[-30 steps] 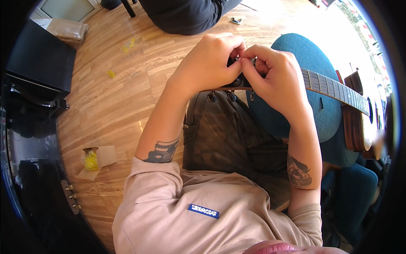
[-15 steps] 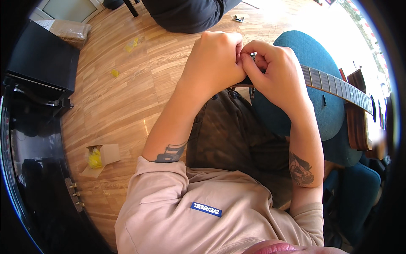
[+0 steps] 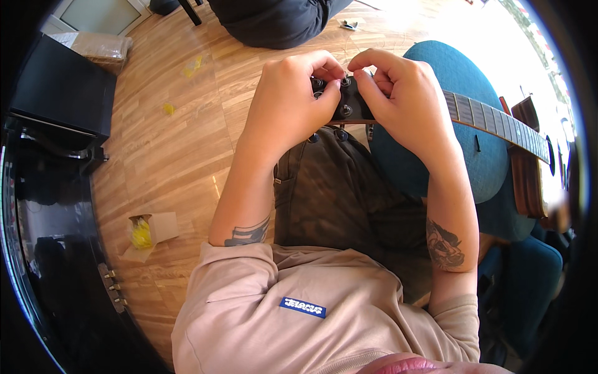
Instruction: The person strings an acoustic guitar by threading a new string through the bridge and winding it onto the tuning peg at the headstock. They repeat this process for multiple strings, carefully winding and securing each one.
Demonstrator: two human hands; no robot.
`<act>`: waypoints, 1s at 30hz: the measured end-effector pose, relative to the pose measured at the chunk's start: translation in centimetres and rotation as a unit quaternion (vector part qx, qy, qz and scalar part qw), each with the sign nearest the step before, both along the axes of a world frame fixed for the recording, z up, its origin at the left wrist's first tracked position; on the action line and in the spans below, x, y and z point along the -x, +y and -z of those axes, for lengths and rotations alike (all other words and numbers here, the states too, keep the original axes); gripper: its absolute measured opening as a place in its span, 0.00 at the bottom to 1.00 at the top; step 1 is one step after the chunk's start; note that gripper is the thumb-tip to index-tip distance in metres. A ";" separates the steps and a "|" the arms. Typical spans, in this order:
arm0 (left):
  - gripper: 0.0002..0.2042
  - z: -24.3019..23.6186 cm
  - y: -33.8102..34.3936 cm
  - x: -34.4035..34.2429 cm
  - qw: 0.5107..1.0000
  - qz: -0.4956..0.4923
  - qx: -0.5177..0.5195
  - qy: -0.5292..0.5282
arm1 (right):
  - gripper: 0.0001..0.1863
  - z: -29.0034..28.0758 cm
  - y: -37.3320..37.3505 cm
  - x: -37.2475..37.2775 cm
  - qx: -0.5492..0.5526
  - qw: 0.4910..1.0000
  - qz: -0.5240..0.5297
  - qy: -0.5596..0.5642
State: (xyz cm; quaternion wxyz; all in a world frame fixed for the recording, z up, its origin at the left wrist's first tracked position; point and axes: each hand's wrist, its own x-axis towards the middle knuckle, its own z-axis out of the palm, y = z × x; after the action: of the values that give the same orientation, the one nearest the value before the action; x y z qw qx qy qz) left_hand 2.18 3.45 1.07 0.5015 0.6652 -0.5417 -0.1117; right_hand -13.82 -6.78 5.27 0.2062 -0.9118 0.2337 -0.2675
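An acoustic guitar (image 3: 523, 181) extends to my right, its fretted neck (image 3: 492, 123) crossing a teal padded seat (image 3: 436, 65). Between my hands lies its black headstock (image 3: 356, 112), with metal string posts on top and tuning pegs (image 3: 341, 134) along the near edge. My left hand (image 3: 280, 100) is at the headstock's outer end, thumb and forefinger pinched by a string post. Just beside it, my right hand (image 3: 411, 93) has curled fingers over the neck side of the headstock. Whatever thin thing the fingertips grip is too small to make out.
Ahead sits a person in dark trousers (image 3: 268, 25). On the wooden floor are an opened small box with yellow contents (image 3: 142, 234), yellow scraps (image 3: 169, 108), a small tool (image 3: 349, 25) and faint thin strands. Glossy black furniture (image 3: 62, 81) and a wrapped carton (image 3: 103, 47) line the left.
My left hand has drawn left and slightly down, away from the right fingers, uncovering the headstock and its posts. My right hand has barely moved.
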 end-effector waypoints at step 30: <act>0.07 2.1 -3.4 -5.3 0.954 0.300 -0.019 0.019 | 0.07 -0.5 0.8 0.8 0.019 1.000 0.012 0.011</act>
State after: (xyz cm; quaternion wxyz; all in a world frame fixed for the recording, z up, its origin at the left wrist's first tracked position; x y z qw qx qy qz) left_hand 7.52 0.08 -1.05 0.4425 0.4793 -0.7046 -0.2793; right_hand -14.59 -6.02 5.79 0.1835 -0.9155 0.2417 -0.2642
